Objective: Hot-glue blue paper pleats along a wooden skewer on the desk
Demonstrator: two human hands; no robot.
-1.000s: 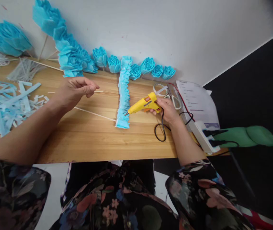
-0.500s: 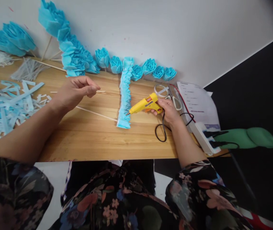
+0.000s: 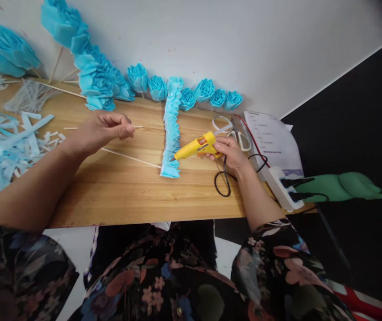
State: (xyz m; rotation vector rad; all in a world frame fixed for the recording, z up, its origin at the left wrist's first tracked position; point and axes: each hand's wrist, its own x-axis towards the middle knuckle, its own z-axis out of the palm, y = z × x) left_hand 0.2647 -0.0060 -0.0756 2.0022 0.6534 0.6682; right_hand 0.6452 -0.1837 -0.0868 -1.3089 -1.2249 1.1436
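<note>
My right hand (image 3: 229, 151) grips a yellow hot glue gun (image 3: 196, 147), a clear glue stick showing at its back. The gun's nozzle is over the lower end of a pleated light-blue strip (image 3: 172, 129) that lies lengthwise on the table; I cannot tell whether it touches. A thin wooden stick (image 3: 130, 157) runs from under my left forearm to the strip's near end. My left hand (image 3: 109, 129) hovers left of the strip, thumb and fingers pinched together; what they hold, if anything, is hidden. Behind its fingertips a short stick end (image 3: 139, 126) shows.
Blue paper-like roses (image 3: 95, 80) on sticks line the white wall. Cut blue strips (image 3: 6, 147) and clear thin sticks (image 3: 32, 96) lie at the left. To the right are scissors (image 3: 242, 140), a roll of tape (image 3: 220, 122), a printed sheet (image 3: 273, 142) and a white power strip (image 3: 286, 191).
The view has shifted slightly. My left hand has lowered a little, still pinched. The glue gun's nozzle stays near the lower end of the strip.
</note>
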